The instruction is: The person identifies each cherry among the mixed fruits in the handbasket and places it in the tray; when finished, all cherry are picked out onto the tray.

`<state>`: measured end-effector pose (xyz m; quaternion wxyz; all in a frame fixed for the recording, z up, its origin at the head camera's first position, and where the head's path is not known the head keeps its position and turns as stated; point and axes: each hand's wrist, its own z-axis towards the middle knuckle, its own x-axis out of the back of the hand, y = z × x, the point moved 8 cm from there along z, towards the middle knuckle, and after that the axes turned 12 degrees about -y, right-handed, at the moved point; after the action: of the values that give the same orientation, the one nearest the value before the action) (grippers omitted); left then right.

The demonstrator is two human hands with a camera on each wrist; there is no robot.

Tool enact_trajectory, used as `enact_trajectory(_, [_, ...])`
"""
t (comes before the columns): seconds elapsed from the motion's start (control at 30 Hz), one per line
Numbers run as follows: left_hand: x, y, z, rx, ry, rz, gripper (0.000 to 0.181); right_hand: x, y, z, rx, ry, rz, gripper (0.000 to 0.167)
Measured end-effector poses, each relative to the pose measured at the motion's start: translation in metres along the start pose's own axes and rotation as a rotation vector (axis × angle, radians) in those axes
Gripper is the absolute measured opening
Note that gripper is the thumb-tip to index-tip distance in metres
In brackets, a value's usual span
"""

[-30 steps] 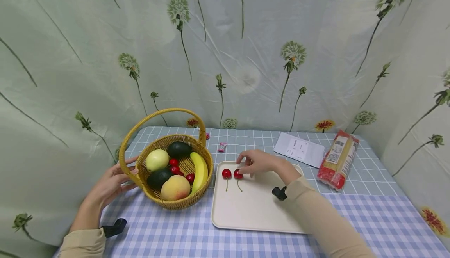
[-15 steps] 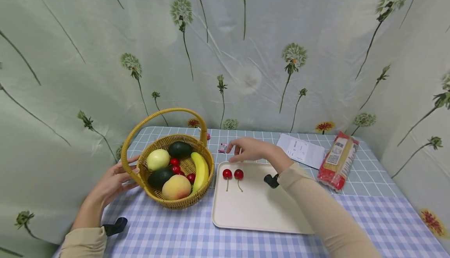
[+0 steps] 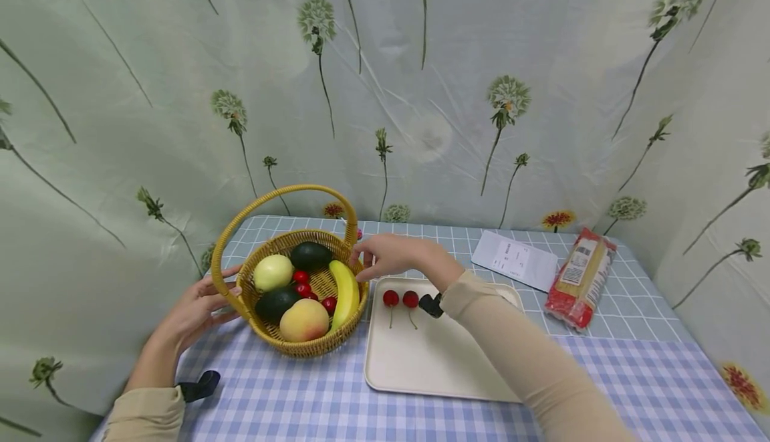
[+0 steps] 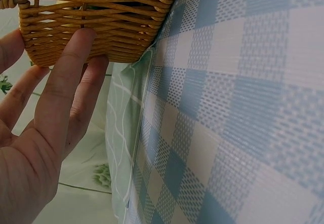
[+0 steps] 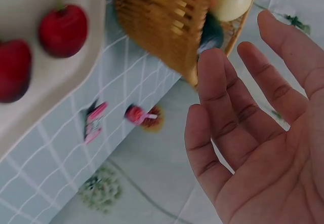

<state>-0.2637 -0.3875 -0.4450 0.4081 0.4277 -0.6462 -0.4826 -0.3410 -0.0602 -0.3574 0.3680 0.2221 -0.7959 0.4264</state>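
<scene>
A yellow wicker basket with a tall arched handle stands on the left of the table. Inside lie a banana, a peach, a pale green round fruit, two dark avocado-like fruits and several small red fruits. My left hand rests its spread fingertips against the basket's left side; the left wrist view shows these fingers at the weave. My right hand is at the basket's right rim, palm empty, fingers loosely bent. Whether it touches the rim, I cannot tell.
A cream tray with two stemmed cherries lies under my right forearm. Behind it are a white labelled packet and a red-ended noodle pack. A pink-wrapped sweet and a lollipop lie near the back edge.
My right hand has left the cherry on the tray, risen past its back edge and moved left to the basket's right rim. My left hand has stayed at the basket.
</scene>
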Motion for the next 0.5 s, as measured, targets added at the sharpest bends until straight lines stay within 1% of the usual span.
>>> enact_trajectory(0.33, [0.001,0.001,-0.002,-0.009,-0.003,-0.009,0.067,0.002,-0.038,0.035,0.083,-0.052,-0.027,0.034])
enact_trajectory(0.4, [0.001,0.001,-0.002,-0.009,0.000,-0.016,0.067,-0.001,-0.042,0.042,0.089,-0.077,-0.015,0.034])
enact_trajectory(0.5, [0.000,0.000,-0.001,-0.007,-0.002,-0.014,0.068,-0.007,-0.044,0.051,0.079,-0.135,0.029,0.033])
